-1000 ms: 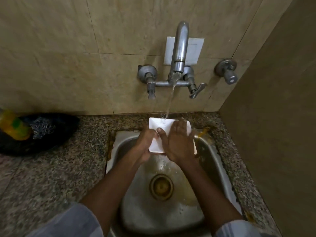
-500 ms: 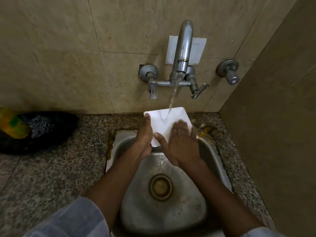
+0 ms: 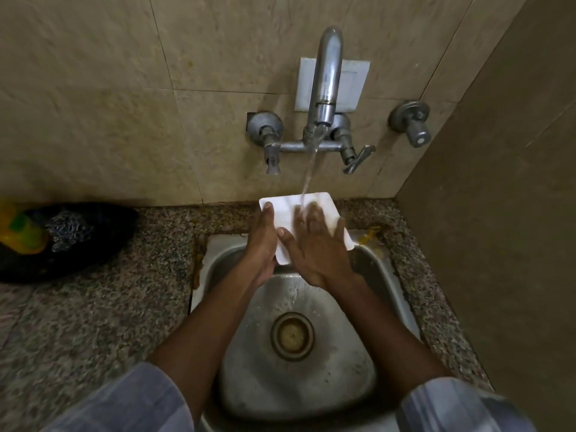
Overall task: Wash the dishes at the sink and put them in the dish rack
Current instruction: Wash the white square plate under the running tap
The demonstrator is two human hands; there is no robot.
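**White plate rinsed under running tap**

A white square plate is held tilted over the back edge of the steel sink, just below the tap. The water stream is seen landing on its upper part. The plate's left edge is gripped by the left hand, fingers curled round it. The right hand is pressed flat on the plate's face, fingers spread and straight. The drain is visible below. A dark cloth bundle and a yellow bottle are set on the granite counter, far left.
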